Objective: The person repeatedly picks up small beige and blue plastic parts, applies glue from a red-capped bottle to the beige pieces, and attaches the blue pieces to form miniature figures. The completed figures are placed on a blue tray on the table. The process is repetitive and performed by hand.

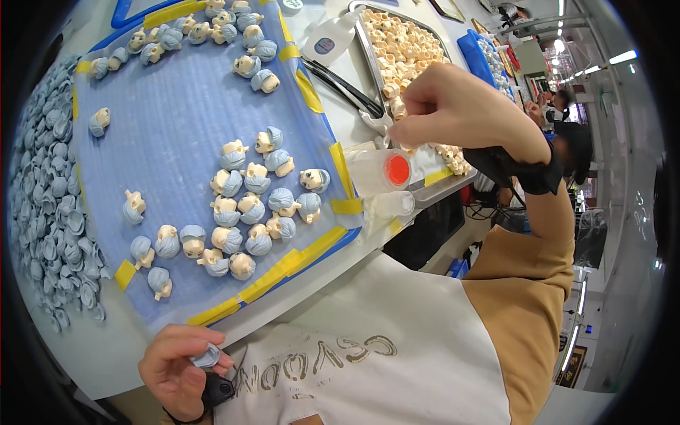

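Note:
My left hand (177,365), low at the left in front of the apron, pinches a light blue doll hair piece (206,356) between thumb and fingers. My right hand (453,106) is raised over the near end of a metal tray (366,44) heaped with beige doll head parts (400,53). Its fingers are bent and closed; whatever they hold is hidden. Just below them stands a clear container with a red-orange end (398,170). On a blue cloth-covered board (170,106) lie several doll heads (227,183) with blue hair fitted.
Loose blue hair pieces (60,212) are piled left of the board. Yellow tape (283,273) runs along its edges. Beyond the right edge are a white bottle (329,41), a black-handled tool (343,85) and a small clear cup (395,204). A blue bin (476,57) stands farther right.

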Tool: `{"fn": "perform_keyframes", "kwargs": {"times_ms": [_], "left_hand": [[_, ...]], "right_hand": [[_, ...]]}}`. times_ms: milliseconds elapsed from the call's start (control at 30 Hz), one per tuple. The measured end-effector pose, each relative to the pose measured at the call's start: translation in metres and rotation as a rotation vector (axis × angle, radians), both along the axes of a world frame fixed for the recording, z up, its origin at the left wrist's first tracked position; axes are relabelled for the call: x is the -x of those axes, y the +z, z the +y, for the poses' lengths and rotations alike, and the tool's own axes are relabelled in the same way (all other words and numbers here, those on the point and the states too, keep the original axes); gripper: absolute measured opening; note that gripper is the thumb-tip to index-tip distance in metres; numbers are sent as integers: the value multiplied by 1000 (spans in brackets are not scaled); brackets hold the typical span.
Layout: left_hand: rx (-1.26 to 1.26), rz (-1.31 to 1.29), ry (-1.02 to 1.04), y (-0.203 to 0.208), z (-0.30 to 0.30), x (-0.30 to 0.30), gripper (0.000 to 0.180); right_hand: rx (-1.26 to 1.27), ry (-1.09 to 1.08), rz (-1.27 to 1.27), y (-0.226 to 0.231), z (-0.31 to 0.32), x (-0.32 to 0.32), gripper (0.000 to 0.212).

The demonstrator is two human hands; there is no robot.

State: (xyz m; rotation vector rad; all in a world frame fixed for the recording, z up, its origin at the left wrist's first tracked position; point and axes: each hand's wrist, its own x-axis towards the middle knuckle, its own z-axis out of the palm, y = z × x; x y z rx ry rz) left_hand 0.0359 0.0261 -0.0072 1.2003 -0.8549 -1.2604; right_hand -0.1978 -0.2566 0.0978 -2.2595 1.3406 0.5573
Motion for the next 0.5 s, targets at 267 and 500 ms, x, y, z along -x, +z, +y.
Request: {"fn": "perform_keyframes", "kwargs": {"times_ms": [267,500], "left_hand": [[-15,40,4,0,2,3,35],[-45,31,3,3,1,6,34]], "right_hand": [[22,-108,-538,3,37,33,20],[422,153,-699,-20,65,49,22]]}}
